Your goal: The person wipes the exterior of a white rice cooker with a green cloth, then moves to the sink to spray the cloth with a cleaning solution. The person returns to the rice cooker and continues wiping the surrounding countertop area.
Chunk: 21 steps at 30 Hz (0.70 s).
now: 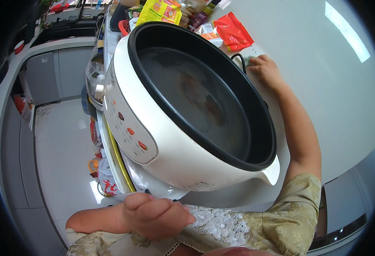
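Note:
A white electric cooking pot [171, 160] with a black round inner pan [162, 70] dominates the view. Brownish residue marks the pan's floor. Beyond the pot's far right side, my right hand [266, 72] is blurred and has its fingers on a greenish-grey cloth [247, 60], mostly hidden. A black cord [240, 57] curves between that hand and the pot. My left hand [158, 216] is clenched in front of my body, below the pot's near side. Small dark bits show at its upper edge; whether they belong to something inside the fist is unclear.
Beyond the pot lie a yellow food pouch [162, 12], a red packet [234, 32] and a dark bottle [203, 14]. A white socket strip [253, 49] rests on the white table [322, 96]. Plastic bags [107, 174] hang or stand left. Grey cabinets [43, 76] line the room.

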Tool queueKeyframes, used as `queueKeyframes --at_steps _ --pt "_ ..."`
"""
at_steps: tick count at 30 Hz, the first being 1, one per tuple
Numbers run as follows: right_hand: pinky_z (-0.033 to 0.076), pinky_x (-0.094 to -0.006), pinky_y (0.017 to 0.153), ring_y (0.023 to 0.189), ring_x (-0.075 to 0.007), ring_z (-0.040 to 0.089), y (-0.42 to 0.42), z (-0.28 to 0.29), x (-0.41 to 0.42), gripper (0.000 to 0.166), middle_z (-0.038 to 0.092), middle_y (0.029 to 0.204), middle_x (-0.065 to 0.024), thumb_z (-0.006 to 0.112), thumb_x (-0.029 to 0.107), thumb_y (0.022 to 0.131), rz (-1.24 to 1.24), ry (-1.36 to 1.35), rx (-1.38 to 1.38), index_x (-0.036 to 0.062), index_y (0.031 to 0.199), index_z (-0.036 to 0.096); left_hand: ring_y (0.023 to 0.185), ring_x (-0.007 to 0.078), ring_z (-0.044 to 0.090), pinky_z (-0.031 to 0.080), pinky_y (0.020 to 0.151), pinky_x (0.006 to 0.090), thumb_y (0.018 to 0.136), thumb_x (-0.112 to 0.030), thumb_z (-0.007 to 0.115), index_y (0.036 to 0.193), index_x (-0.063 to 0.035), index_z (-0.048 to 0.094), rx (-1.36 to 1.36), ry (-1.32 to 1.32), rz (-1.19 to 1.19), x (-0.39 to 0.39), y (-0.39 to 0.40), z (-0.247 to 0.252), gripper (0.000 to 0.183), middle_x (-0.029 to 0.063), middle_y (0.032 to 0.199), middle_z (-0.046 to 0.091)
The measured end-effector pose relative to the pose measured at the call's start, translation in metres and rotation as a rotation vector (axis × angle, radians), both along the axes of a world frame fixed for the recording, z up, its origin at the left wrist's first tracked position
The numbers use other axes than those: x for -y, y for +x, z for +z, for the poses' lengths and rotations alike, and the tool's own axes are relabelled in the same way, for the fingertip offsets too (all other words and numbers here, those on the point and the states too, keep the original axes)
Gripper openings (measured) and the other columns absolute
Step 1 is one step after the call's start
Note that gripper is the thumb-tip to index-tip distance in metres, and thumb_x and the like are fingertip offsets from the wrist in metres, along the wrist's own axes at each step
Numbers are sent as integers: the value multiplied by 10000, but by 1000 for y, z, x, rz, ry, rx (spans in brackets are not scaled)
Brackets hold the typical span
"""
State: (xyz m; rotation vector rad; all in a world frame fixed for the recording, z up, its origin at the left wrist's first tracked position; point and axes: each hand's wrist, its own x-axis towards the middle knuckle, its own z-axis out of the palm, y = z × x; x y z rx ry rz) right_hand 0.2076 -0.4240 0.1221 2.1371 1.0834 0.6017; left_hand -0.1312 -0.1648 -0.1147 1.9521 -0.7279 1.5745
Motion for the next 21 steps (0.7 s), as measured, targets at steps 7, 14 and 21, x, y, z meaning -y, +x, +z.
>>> queueKeyframes --at_steps 7,14,21 --pt "452 -355 862 987 -259 524 28 -12 -20 192 623 1060 -50 562 54 717 32 116 295 48 867 682 789 50 468 274 696 273 827 -242 621 760 -207 523 19 -21 -16 3 3 -4 124 -97 835 502" --pt "446 -355 865 1060 -229 510 37 -25 -37 190 631 1030 -18 537 96 778 -154 -127 41 78 898 684 781 52 474 281 677 265 853 -293 611 768 -204 545 44 2 15 0 3 -4 140 -95 826 514" --pt "446 -361 851 1038 -211 514 54 -16 -35 194 635 1035 1 551 109 783 60 162 397 122 915 691 793 79 485 323 739 295 807 -337 675 818 -231 613 25 64 -20 -2 -2 -6 124 -104 851 575"
